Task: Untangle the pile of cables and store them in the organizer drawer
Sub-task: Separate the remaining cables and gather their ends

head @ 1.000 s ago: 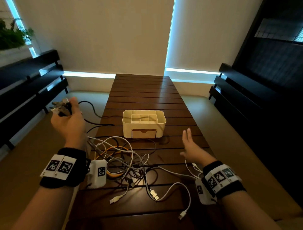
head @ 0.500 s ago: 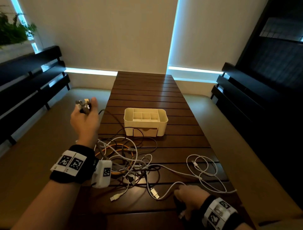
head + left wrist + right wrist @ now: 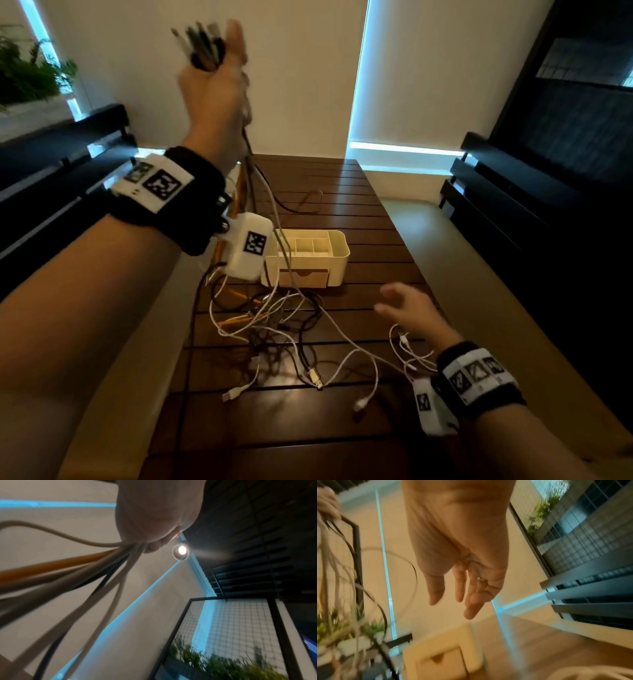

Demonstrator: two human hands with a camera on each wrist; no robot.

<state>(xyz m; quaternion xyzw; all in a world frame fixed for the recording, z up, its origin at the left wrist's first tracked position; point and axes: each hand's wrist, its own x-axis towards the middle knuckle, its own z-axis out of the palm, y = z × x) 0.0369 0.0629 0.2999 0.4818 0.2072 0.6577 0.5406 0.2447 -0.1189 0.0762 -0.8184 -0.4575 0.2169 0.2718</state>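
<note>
My left hand [image 3: 215,82] is raised high above the table's left side and grips a bundle of cable ends [image 3: 202,42]. White, black and orange strands [image 3: 96,566] hang from the fist down to the tangled cable pile [image 3: 274,318] on the wooden table [image 3: 359,212]. The cream organizer [image 3: 337,255] stands behind the pile, its drawer [image 3: 305,277] closed. My right hand [image 3: 407,308] hovers empty over the table's right part, fingers straight [image 3: 471,601]. A separate white cable [image 3: 406,349] lies coiled under its wrist.
Dark benches [image 3: 534,192] run along both sides of the table. A plant [image 3: 24,75] stands at the far left by the window. Loose USB plugs [image 3: 317,380] lie on the near part of the table.
My left hand has swung up high, lifting the cable ends and drawing the strands taut from the pile. My right hand has left the near table edge and moved forward, open.
</note>
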